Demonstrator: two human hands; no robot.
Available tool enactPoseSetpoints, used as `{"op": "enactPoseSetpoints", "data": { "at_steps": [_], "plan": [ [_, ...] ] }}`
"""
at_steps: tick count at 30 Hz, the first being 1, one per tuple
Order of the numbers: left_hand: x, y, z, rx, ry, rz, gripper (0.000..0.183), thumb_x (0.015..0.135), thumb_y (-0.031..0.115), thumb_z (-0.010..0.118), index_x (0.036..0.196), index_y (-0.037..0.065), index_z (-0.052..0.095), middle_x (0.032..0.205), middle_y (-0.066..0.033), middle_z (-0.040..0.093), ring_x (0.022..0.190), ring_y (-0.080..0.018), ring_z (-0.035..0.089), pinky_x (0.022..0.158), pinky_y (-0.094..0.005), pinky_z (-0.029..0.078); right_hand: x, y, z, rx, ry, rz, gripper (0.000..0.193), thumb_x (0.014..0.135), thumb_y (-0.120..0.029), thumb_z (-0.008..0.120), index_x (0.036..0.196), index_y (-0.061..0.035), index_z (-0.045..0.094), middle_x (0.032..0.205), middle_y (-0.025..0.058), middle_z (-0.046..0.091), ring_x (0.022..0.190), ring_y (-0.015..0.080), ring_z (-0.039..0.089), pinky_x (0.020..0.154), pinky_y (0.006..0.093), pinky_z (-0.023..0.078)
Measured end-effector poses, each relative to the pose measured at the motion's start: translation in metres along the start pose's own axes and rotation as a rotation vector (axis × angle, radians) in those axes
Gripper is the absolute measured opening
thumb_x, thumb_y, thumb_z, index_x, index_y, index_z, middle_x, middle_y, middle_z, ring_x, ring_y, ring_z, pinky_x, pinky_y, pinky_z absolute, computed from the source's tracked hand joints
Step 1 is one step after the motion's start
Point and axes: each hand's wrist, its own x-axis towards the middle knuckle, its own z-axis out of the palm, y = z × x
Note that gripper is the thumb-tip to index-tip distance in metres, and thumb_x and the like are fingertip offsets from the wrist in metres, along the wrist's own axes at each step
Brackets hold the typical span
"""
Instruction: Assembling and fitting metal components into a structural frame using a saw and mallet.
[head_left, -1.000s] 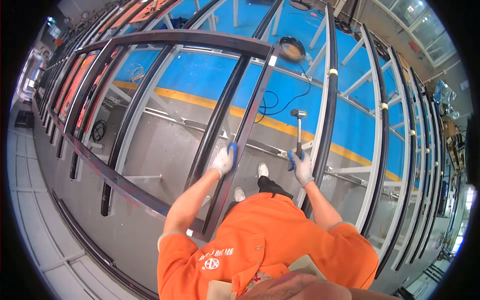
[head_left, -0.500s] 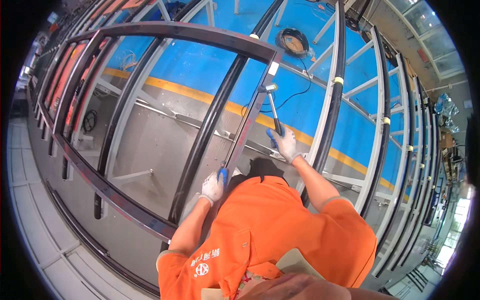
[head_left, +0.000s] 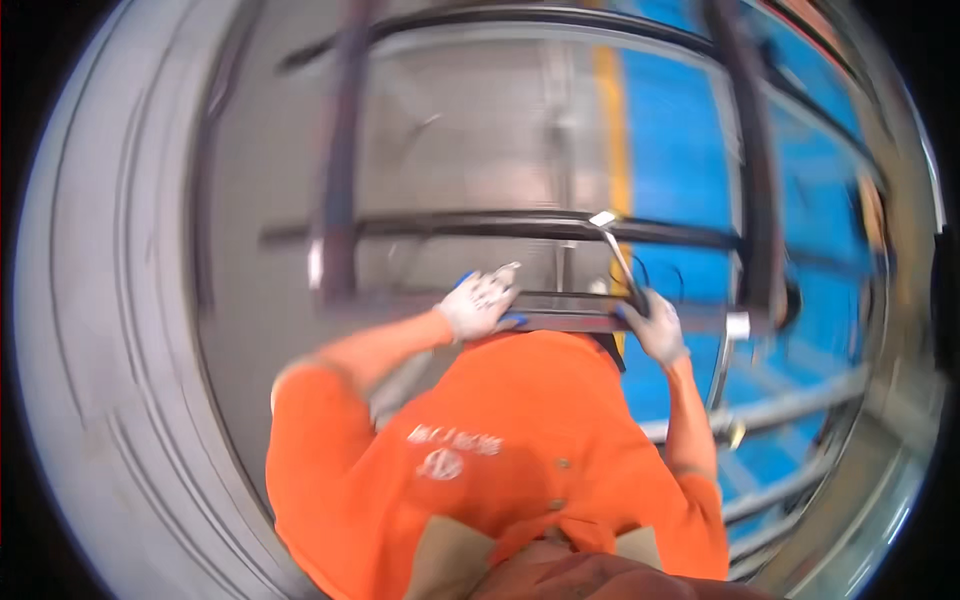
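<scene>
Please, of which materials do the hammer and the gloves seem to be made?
Hammer: the shaft looks like shiny metal, from its silvery gleam; the pale head is too blurred to tell.
Gloves: probably fabric, whitish and matte; the blue parts may be rubbery coating.

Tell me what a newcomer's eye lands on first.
First, the orange shirt, filling the lower middle. Then the hammer in the right hand, right of centre, and the left hand at the dark bar above the shirt. Blue floor stands out at right.
</scene>
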Motion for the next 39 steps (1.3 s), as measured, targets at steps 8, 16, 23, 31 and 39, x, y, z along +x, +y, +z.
{"op": "enactPoseSetpoints", "data": {
  "at_steps": [8,16,23,31,39],
  "plan": [
    [-0.019,0.041,0.038,0.322,0.495,-0.247,0.062,0.084,0.045,0.060,0.127,0.000,0.052,0.094,-0.0131,0.055,0.080,-0.0282,0.054,0.076,-0.0400,0.044,0.049,0.025,-0.019,0.050,-0.601,0.070,0.029,0.084,-0.025,0.072,0.096,0.0005,0.067,0.074,0.0046,0.062,0.062,0.0142,0.051,0.060,0.0273,0.046],
    [-0.006,0.038,0.055,0.387,0.499,-0.236,0.027,0.083,0.024,0.054,0.102,0.005,0.061,0.086,-0.0109,0.057,0.073,-0.0268,0.055,0.073,-0.0385,0.046,0.054,0.048,-0.012,0.217,-0.593,0.079,0.026,0.084,-0.016,0.071,0.101,0.0038,0.066,0.080,0.0067,0.064,0.065,0.0134,0.055,0.061,0.0256,0.047],
    [-0.002,0.033,0.057,0.364,0.620,-0.228,0.018,0.083,0.021,0.053,0.091,0.007,0.060,0.082,-0.0105,0.056,0.072,-0.0262,0.056,0.072,-0.0412,0.047,0.057,0.018,-0.009,0.155,-0.557,0.018,0.024,0.085,-0.011,0.069,0.104,0.0033,0.064,0.081,0.0093,0.065,0.064,0.0155,0.055,0.061,0.0267,0.046],
    [0.005,0.038,0.064,0.330,0.661,-0.180,0.014,0.082,0.016,0.055,0.089,0.007,0.062,0.086,-0.0110,0.062,0.071,-0.0293,0.059,0.073,-0.0445,0.050,0.089,-0.142,0.110,-0.270,-0.505,-0.737,0.022,0.086,-0.006,0.063,0.106,0.0005,0.059,0.073,0.0132,0.065,0.059,0.0327,0.062,0.054,0.0408,0.046],
    [0.054,0.034,0.114,0.200,0.868,0.066,0.013,0.081,0.009,0.056,0.088,0.008,0.067,0.092,-0.0128,0.068,0.079,-0.0290,0.064,0.077,-0.0404,0.052,0.104,-0.204,0.186,-0.477,-0.621,-0.899,0.020,0.088,-0.010,0.060,0.104,0.0008,0.055,0.068,0.0191,0.062,0.056,0.0401,0.059,0.051,0.0455,0.045]
  ]
}}
